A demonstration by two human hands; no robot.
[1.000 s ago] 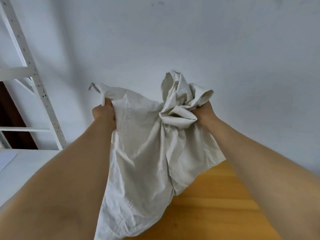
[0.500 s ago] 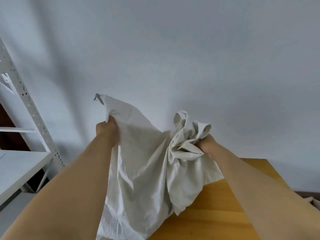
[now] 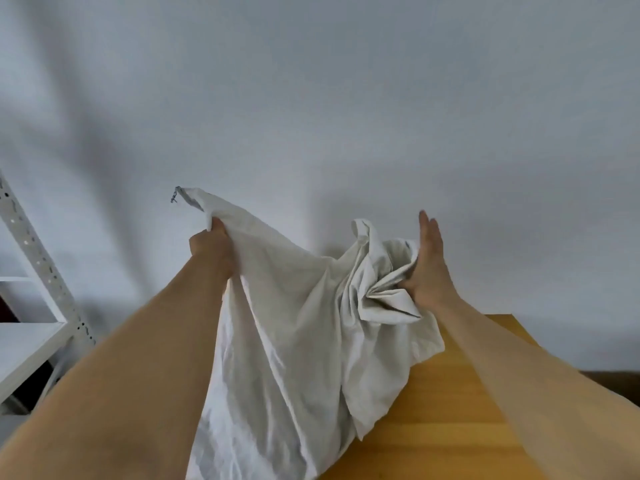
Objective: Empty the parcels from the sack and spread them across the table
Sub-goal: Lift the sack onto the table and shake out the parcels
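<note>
Off-white cloth sack (image 3: 294, 341), held above wooden table (image 3: 460, 427).
Left hand (image 3: 211, 245) fisted on corner; right hand (image 3: 427, 268) fingers splayed, flat against bunched folds.

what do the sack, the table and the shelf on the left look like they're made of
Sack: thin off-white woven cloth, probably cotton or canvas, matte; it creases and drapes softly where the left hand grips it. Table: wood or wood-look laminate, honey-coloured with faint grain and a smooth satin sheen. Shelf: looks like white-painted metal, going by the punched holes along its upright.
</note>
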